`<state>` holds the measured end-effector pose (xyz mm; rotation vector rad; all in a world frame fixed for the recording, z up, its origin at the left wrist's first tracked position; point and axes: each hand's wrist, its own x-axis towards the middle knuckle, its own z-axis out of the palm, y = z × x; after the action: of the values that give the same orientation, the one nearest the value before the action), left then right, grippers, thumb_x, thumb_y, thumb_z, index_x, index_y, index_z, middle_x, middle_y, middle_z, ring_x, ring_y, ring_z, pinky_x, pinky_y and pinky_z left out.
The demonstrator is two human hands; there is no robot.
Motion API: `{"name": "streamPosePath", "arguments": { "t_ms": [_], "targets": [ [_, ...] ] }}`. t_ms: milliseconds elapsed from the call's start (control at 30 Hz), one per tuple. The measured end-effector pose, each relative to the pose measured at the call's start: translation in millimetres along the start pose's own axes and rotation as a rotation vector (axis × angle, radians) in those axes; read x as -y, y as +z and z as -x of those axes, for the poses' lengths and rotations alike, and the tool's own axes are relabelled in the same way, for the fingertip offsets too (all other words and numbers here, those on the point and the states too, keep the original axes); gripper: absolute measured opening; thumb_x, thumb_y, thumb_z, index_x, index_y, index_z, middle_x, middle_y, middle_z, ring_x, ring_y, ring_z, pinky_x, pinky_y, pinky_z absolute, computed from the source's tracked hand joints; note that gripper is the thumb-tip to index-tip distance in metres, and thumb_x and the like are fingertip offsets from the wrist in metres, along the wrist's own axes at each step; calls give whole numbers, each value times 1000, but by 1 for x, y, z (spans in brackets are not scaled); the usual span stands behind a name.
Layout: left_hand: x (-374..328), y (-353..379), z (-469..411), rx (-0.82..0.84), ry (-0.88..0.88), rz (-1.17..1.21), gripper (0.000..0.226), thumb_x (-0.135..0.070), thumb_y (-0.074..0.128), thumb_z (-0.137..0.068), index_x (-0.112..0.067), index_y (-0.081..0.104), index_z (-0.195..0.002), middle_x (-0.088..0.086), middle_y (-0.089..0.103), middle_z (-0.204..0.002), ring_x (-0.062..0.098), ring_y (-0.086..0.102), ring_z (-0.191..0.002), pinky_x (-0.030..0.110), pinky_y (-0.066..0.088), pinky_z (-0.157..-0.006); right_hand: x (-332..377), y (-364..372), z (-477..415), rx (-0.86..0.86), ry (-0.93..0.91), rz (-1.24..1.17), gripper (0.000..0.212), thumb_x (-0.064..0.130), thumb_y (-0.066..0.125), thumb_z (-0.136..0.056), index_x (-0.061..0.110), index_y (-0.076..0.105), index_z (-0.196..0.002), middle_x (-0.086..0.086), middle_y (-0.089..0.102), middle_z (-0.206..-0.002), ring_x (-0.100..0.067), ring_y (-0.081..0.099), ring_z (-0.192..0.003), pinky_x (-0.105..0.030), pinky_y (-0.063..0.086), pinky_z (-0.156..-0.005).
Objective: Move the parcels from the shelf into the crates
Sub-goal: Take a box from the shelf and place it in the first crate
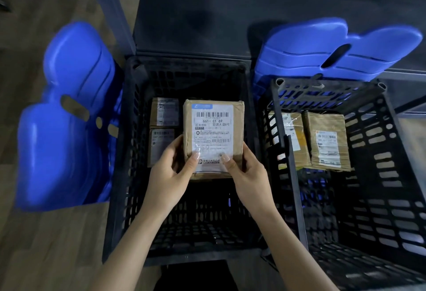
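Note:
A brown cardboard parcel (213,129) with a white shipping label is held flat over the middle black crate (129,175). My left hand (170,173) grips its near left corner and my right hand (246,173) grips its near right corner, thumbs on the label. Two smaller parcels (162,129) lie in the far left part of that crate, partly hidden by the held parcel. The right black crate (391,175) holds two brown parcels (322,141) side by side at its far end.
Blue plastic seats stand at the left (66,118) and at the back right (334,49). A dark shelf surface (207,14) lies behind the crates. Wooden floor (46,244) shows at the left.

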<state>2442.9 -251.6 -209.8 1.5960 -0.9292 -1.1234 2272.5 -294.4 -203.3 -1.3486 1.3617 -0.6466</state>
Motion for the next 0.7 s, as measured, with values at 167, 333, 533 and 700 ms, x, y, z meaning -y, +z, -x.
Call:
{"name": "streamPosePath", "arguments": {
  "t_ms": [167,333,533,700],
  "targets": [
    [12,-1,0,21,-106,-4,60,-56,61,-76,-37,49,-132,-25,61,-119,-10,55,-110,12,45,-88,-13,4,1,17,101,-31,50,48,60,-90,37,49,-138,25,70,-106,5,64,-101,-18,50,-88],
    [41,-5,12,25,-223,-59,34,-47,64,-81,-47,52,-113,-33,63,-102,-15,57,-100,3,45,-77,-40,19,16,41,256,-81,37,40,62,-91,35,58,-128,20,71,-108,2,66,-102,-32,51,-94],
    [76,-7,33,17,-338,-160,38,-35,61,-89,-31,54,-126,-29,60,-92,-27,53,-83,-4,39,-63,-67,35,32,70,377,-14,41,39,62,-91,37,55,-131,25,71,-104,8,64,-97,-22,52,-89],
    [90,-7,38,20,-379,-170,38,-34,60,-89,-29,53,-126,-28,60,-96,-13,57,-94,-2,41,-67,-76,43,34,89,422,-12,42,39,62,-92,37,53,-133,24,71,-104,10,64,-94,-7,47,-70]
  ]
}}
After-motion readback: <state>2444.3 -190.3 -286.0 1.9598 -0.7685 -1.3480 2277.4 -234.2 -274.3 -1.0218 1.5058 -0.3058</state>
